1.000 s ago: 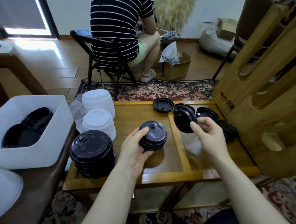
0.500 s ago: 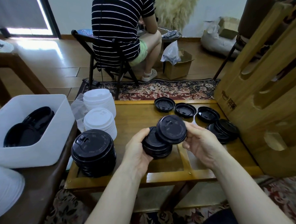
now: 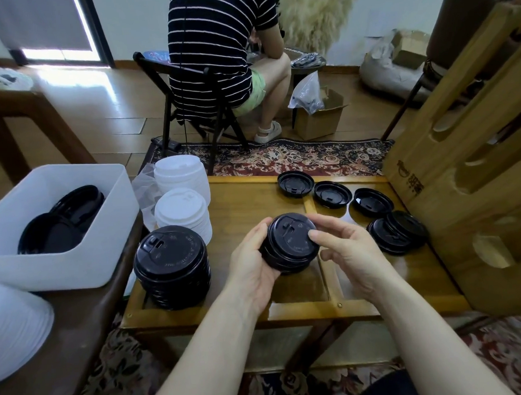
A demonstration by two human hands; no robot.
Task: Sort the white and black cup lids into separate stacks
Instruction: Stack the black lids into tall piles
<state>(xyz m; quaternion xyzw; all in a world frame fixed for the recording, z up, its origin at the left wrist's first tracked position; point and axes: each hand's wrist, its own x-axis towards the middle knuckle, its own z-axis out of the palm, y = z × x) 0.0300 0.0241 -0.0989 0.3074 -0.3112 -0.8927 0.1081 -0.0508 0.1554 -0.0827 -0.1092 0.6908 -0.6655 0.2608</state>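
My left hand point(image 3: 252, 265) grips a small stack of black lids point(image 3: 289, 245) above the middle of the wooden table point(image 3: 247, 204). My right hand point(image 3: 351, 253) presses its thumb on the top lid, the other fingers relaxed beside the stack. A tall black lid stack point(image 3: 172, 267) stands at the table's front left. Two white lid stacks point(image 3: 183, 215) stand behind it. Three black lids point(image 3: 331, 193) lie upside down along the far edge. Several more black lids point(image 3: 398, 232) overlap at the right.
A white bin point(image 3: 75, 258) holding black lids sits on the dark side table at left. A tall wooden rack point(image 3: 476, 186) stands at the right. A person sits on a folding chair point(image 3: 188, 110) beyond the table, back turned. White cups point(image 3: 15, 331) are at bottom left.
My right hand brought a single black lid from the right and set it on top of the stack in my left hand; it now presses the lid down.
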